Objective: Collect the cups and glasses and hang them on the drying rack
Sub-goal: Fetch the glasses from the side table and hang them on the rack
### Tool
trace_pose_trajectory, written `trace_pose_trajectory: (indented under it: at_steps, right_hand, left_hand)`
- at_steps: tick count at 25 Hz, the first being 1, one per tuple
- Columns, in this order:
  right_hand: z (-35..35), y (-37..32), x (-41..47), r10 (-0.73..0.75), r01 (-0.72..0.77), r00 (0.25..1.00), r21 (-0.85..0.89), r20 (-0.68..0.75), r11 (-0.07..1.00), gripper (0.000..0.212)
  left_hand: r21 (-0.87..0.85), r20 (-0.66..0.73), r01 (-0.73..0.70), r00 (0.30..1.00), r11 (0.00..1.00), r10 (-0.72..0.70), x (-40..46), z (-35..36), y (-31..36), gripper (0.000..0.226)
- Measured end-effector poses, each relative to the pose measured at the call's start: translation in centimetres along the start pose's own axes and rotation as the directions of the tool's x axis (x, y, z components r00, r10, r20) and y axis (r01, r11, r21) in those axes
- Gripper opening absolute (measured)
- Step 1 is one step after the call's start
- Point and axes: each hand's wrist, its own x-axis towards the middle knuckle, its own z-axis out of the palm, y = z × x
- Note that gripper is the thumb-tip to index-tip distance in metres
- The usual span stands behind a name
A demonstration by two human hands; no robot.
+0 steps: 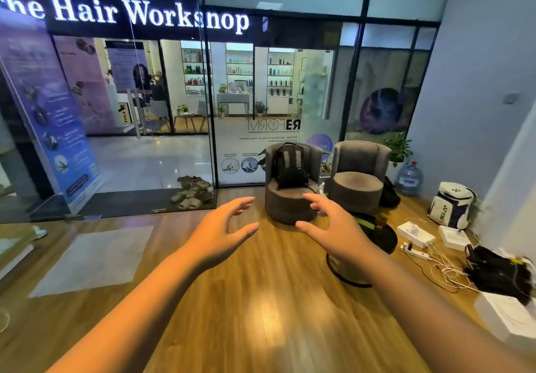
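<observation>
No cups, glasses or drying rack show in this head view. My left hand [223, 227] and my right hand [333, 227] are stretched out in front of me at mid-frame, palms facing each other, fingers spread and curved, with nothing in them. They hover above a wooden floor [246, 300]. A small round black table [385, 236] sits just behind my right hand, partly hidden by it, with a brownish bottle-like item [380, 224] on top that is too blurred to identify.
Two grey armchairs [358, 181] stand ahead, a black backpack [290, 167] on the left one. A glass wall and open doorway [145, 155] lie beyond. On the right floor: white backpack [451, 206], boxes, power strip and cables [429, 259], water jug [409, 178]. Sandals [193, 191] sit by the door.
</observation>
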Motion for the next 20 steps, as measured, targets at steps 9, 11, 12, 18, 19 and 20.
trace_pose_trajectory:
  at_steps: [9,11,12,18,19,20]
  right_hand:
    - [1.1,2.3,11.1,0.153,-0.159,0.974,-0.028,-0.166,0.987,0.068]
    - [0.4,3.9,13.0,0.176,-0.185,0.963,-0.030,-0.205,0.982,0.068]
    - [0.1,5.1,14.3,0.192,-0.202,0.955,-0.023,-0.226,0.979,0.068]
    - [-2.3,14.5,22.2,0.235,-0.251,0.935,-0.028,-0.266,0.967,0.068]
    - [-2.8,16.1,23.4,0.247,-0.263,0.932,-0.026,-0.264,0.964,0.068]
    - [-3.4,17.9,24.8,0.261,-0.277,0.929,-0.025,-0.262,0.960,0.068]
  left_hand:
    - [-0.024,0.149,-0.218,0.964,0.976,0.219,18.4,1.4,-4.4,0.066]
    - [-0.051,0.164,-0.250,0.953,0.967,0.255,21.5,2.5,-4.8,0.064]
    - [-0.064,0.168,-0.266,0.947,0.962,0.273,23.2,3.3,-5.0,0.064]
    - [-0.119,0.206,-0.292,0.928,0.949,0.312,33.4,9.9,-5.7,0.061]
    - [-0.121,0.211,-0.292,0.926,0.949,0.312,34.9,11.1,-5.6,0.061]
    - [-0.121,0.217,-0.290,0.925,0.949,0.311,36.8,12.4,-5.5,0.061]
